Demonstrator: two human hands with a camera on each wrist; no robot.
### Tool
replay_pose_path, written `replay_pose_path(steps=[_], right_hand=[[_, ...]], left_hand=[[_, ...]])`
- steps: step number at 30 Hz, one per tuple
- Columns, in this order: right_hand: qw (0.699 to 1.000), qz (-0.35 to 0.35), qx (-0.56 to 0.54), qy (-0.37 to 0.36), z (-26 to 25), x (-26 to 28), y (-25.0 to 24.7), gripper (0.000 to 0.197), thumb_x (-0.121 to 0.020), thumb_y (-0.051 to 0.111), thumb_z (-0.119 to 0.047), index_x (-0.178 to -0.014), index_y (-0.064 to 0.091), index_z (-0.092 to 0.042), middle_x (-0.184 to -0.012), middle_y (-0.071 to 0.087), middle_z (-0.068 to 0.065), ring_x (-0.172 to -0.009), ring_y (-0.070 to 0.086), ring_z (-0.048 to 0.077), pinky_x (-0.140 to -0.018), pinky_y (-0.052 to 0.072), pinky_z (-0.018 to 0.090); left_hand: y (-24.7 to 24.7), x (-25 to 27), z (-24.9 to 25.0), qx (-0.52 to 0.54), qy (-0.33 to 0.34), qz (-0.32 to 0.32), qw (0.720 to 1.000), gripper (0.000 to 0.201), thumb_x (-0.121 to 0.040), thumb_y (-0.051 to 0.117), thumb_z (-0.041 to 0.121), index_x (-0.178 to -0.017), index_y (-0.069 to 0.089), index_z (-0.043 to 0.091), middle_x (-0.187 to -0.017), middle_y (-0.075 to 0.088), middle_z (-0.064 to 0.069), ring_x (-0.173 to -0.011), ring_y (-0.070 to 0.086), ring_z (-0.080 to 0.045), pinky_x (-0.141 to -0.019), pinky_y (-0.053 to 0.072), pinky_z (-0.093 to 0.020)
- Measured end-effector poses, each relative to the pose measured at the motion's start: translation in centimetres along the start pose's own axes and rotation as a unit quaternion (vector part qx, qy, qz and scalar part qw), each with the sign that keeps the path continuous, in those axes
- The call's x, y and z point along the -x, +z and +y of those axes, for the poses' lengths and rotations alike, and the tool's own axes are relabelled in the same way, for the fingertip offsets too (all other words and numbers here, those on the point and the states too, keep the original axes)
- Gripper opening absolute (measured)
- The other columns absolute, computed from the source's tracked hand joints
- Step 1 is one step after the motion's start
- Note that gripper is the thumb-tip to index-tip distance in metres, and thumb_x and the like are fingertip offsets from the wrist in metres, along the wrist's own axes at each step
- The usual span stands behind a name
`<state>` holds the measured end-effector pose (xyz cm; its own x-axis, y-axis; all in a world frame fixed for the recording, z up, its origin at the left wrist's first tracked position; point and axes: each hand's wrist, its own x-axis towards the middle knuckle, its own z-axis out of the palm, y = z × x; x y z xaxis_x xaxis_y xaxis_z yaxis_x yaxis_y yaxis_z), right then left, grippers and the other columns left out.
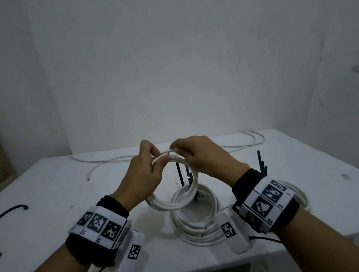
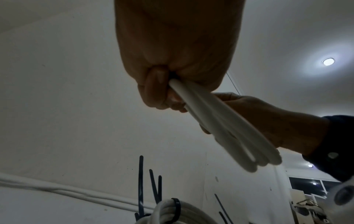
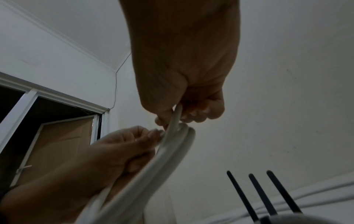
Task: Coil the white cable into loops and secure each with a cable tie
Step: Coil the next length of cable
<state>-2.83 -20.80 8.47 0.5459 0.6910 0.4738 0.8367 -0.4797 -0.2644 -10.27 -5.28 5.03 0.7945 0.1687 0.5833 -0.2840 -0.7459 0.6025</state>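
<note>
Both hands are raised close together, left hand (image 1: 143, 174) and right hand (image 1: 203, 154) with fingers curled, pinching.

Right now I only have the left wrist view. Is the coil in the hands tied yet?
Observer: I see no tie on it. In the head view the coil hangs free below both hands, above the table.
Operator: Where's the cable end?
Observer: At the top of the coil. The right hand pinches the cable end, and the left hand grips the strands beside it.
Operator: Spare ties?
Observer: Two loose black ties lie near the table's left edge.
</note>
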Motion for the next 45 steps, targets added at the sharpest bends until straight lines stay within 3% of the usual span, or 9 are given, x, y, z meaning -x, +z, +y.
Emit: replay_pose_path(steps=[8,15,21,24,28,33,38,42,45], right_hand=[[0.992,-0.047,-0.092,0.067,-0.7,1.2,1.9,0.042,-0.097,0.036,-0.050,-0.121,0.057,-0.022,-0.096,0.045,-0.001,-0.083,0.051,0.015,-0.073,0.038,0.026],[0.985,-0.017,-0.163,0.058,-0.9,0.9,3.2,0.029,-0.099,0.043,-0.033,-0.109,0.055,-0.008,-0.093,0.053,-0.004,-0.087,0.051,0.015,-0.071,0.036,0.027],[0.984,-0.016,-0.171,0.052,-1.5,0.8,2.4,0.048,-0.097,0.045,-0.040,-0.138,0.034,-0.017,-0.070,0.053,-0.005,-0.065,0.048,0.011,-0.064,0.038,0.028],[0.991,-0.018,-0.134,0.023,-1.7,0.8,2.1,0.029,-0.100,0.043,-0.032,-0.121,0.047,-0.013,-0.075,0.052,-0.006,-0.059,0.043,0.002,-0.058,0.033,0.025],[0.993,-0.012,-0.114,0.022,-1.8,0.7,1.9,0.025,-0.100,0.044,-0.028,-0.113,0.050,-0.009,-0.090,0.062,0.006,-0.075,0.048,0.016,-0.064,0.034,0.030],[0.994,-0.032,-0.073,0.078,-2.3,0.4,1.7,0.028,-0.100,0.040,-0.034,-0.108,0.050,-0.009,-0.070,0.049,-0.003,-0.067,0.047,0.018,-0.053,0.031,0.029],[0.991,-0.052,-0.046,0.111,-2.5,-0.1,1.5,0.027,-0.100,0.040,-0.033,-0.099,0.053,-0.010,-0.086,0.054,0.007,-0.077,0.052,0.024,-0.053,0.032,0.026],[0.991,-0.053,-0.041,0.114,-2.3,-0.2,1.3,0.026,-0.099,0.041,-0.028,-0.090,0.053,-0.007,-0.084,0.054,0.009,-0.077,0.051,0.025,-0.052,0.032,0.025],[0.990,-0.037,-0.061,0.124,-2.1,0.0,1.1,0.033,-0.100,0.041,-0.030,-0.097,0.057,-0.002,-0.084,0.055,0.009,-0.075,0.049,0.023,-0.051,0.031,0.023]], left_hand=[[0.1,-0.3,-0.3,-0.028,0.015,-0.008,0.999,0.023,-0.096,0.050,0.035,-0.094,0.039,0.014,-0.052,0.046,-0.002,-0.039,0.033,-0.007,-0.040,0.032,-0.018],[0.5,-0.2,-0.5,-0.013,-0.009,-0.001,1.000,0.016,-0.098,0.049,0.026,-0.094,0.042,0.013,-0.053,0.049,-0.004,-0.039,0.034,-0.007,-0.040,0.028,-0.019],[0.1,-0.3,0.1,-0.021,-0.019,-0.006,1.000,0.023,-0.099,0.048,0.024,-0.083,0.048,0.007,-0.054,0.048,-0.003,-0.040,0.034,-0.008,-0.040,0.028,-0.018],[-0.1,-0.6,0.4,-0.011,-0.037,-0.002,0.999,0.028,-0.099,0.047,0.029,-0.080,0.046,0.009,-0.058,0.050,-0.006,-0.046,0.034,-0.011,-0.046,0.029,-0.022],[0.1,-0.6,0.9,0.044,-0.069,0.015,0.997,0.031,-0.101,0.044,0.028,-0.076,0.043,0.009,-0.061,0.048,-0.006,-0.054,0.037,-0.016,-0.052,0.031,-0.028],[0.2,-0.4,1.0,0.044,-0.076,0.027,0.996,0.027,-0.102,0.039,0.030,-0.083,0.044,0.011,-0.066,0.058,-0.006,-0.056,0.045,-0.016,-0.055,0.036,-0.030],[0.0,-0.3,1.0,0.012,-0.059,0.008,0.998,0.035,-0.102,0.038,0.031,-0.083,0.053,0.007,-0.078,0.064,-0.013,-0.073,0.057,-0.031,-0.067,0.047,-0.044],[-0.6,-0.4,0.6,-0.050,-0.070,-0.034,0.996,0.049,-0.102,0.032,0.041,-0.088,0.065,0.007,-0.082,0.068,-0.008,-0.077,0.061,-0.025,-0.069,0.047,-0.032],[-1.1,-0.1,0.4,-0.059,-0.060,-0.052,0.995,0.047,-0.100,0.035,0.043,-0.081,0.060,0.008,-0.072,0.065,-0.006,-0.062,0.055,-0.017,-0.053,0.037,-0.019]])
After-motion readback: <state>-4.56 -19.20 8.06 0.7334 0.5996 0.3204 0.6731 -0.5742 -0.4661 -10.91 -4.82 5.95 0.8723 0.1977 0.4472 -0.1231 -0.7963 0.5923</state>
